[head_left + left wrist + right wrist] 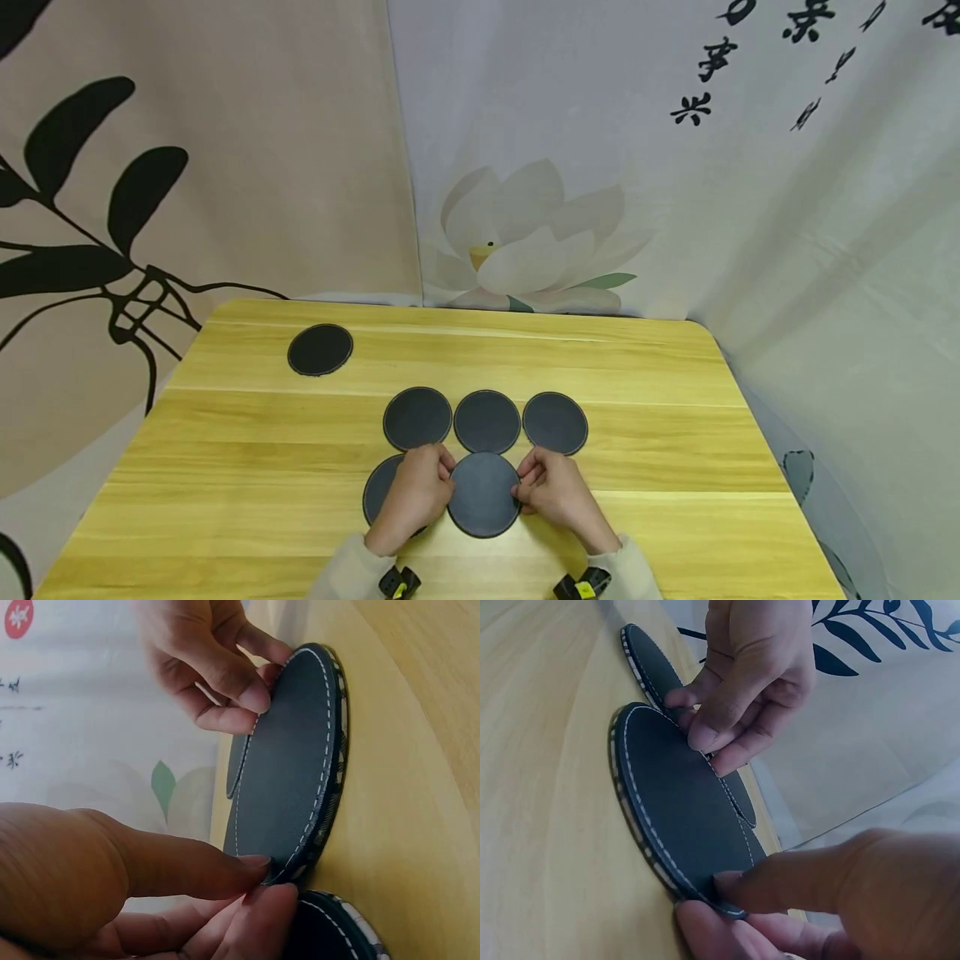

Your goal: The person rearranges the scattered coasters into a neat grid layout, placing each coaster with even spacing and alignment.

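Both hands pinch one round black coaster [484,495] by its opposite edges, close to the table surface. My left hand [422,486] grips its left edge between thumb and fingers, and my right hand [556,492] does likewise on the right. White stitching rings the coaster [289,761] in the left wrist view, and its side shows a patterned edge. Partly under the left hand lies a second coaster [381,487]. A row of three more lies just beyond: a left coaster [417,418], a middle coaster [487,421] and a right coaster [555,423].
Apart from the others, a lone black coaster [320,350] lies at the table's far left. The wooden table [675,467] ends at a hanging cloth [555,100] printed with a flower and black characters. Each wrist carries a small black device.
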Action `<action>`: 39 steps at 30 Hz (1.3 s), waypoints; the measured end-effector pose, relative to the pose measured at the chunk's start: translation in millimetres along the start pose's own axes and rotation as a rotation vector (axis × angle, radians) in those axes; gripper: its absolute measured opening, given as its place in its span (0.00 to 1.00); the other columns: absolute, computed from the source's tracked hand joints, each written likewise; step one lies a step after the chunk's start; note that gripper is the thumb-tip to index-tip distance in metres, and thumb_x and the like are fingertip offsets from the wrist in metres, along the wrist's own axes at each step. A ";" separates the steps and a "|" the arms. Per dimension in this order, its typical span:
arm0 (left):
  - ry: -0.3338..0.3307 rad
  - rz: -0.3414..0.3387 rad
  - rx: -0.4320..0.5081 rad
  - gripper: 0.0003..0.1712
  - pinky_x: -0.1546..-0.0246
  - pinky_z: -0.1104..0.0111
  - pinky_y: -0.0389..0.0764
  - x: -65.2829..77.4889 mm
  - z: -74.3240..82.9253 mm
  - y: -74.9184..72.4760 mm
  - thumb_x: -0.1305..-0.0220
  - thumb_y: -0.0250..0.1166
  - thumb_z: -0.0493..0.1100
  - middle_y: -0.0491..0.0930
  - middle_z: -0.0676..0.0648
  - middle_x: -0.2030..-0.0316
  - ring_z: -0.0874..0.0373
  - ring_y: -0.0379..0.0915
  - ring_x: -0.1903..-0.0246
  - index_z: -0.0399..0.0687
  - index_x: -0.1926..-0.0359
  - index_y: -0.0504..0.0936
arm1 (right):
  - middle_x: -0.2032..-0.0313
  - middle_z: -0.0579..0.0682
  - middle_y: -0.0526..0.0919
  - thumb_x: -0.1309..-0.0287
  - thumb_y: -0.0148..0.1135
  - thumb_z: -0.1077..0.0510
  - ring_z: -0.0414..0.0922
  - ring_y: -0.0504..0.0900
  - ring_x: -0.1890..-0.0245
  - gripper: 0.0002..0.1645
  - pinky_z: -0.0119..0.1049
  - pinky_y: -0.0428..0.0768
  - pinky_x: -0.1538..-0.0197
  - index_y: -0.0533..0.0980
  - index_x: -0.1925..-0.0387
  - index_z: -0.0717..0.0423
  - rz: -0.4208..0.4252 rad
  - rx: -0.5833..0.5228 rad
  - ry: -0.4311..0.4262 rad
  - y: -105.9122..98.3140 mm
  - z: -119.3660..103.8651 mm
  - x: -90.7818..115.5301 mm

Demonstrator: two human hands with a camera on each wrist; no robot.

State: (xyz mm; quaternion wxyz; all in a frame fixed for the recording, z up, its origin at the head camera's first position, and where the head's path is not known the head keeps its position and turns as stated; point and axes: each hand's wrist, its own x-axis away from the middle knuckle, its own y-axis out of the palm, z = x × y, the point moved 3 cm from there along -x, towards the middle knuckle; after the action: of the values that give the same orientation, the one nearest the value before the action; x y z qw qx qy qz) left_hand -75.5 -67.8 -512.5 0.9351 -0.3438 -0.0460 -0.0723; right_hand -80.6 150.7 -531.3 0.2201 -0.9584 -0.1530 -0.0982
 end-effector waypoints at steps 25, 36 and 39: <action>0.039 -0.059 -0.032 0.09 0.71 0.66 0.74 -2.7 -2.5 0.6 0.49 0.64 0.25 0.76 0.48 0.72 0.58 0.69 0.72 0.38 0.67 0.83 | 0.78 0.49 0.82 0.53 0.75 0.68 0.40 0.81 0.81 0.13 0.31 0.81 0.76 0.78 0.67 0.64 -0.010 0.134 -0.030 -1.8 -5.4 -0.3; 0.060 -0.039 -0.009 0.19 0.69 0.69 0.68 -0.8 -2.9 1.0 0.49 0.66 0.24 0.74 0.45 0.67 0.56 0.65 0.68 0.35 0.53 0.82 | 0.75 0.45 0.81 0.49 0.77 0.60 0.36 0.77 0.77 0.14 0.27 0.76 0.72 0.81 0.63 0.59 0.040 0.288 -0.074 -3.8 -13.8 -1.9; 0.084 -0.031 0.011 0.20 0.69 0.69 0.71 -0.5 -5.1 -0.9 0.47 0.69 0.24 0.75 0.45 0.65 0.58 0.68 0.68 0.36 0.52 0.82 | 0.72 0.45 0.81 0.45 0.76 0.58 0.36 0.78 0.74 0.13 0.27 0.77 0.69 0.81 0.62 0.59 0.037 0.309 -0.104 -4.1 -19.0 -3.6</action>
State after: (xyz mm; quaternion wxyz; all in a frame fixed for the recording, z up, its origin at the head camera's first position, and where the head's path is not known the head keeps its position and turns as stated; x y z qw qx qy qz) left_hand -75.9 -71.8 -515.8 0.9369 -0.3346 -0.0124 -0.1008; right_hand -87.6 144.8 -513.8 0.3583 -0.9196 -0.1598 -0.0195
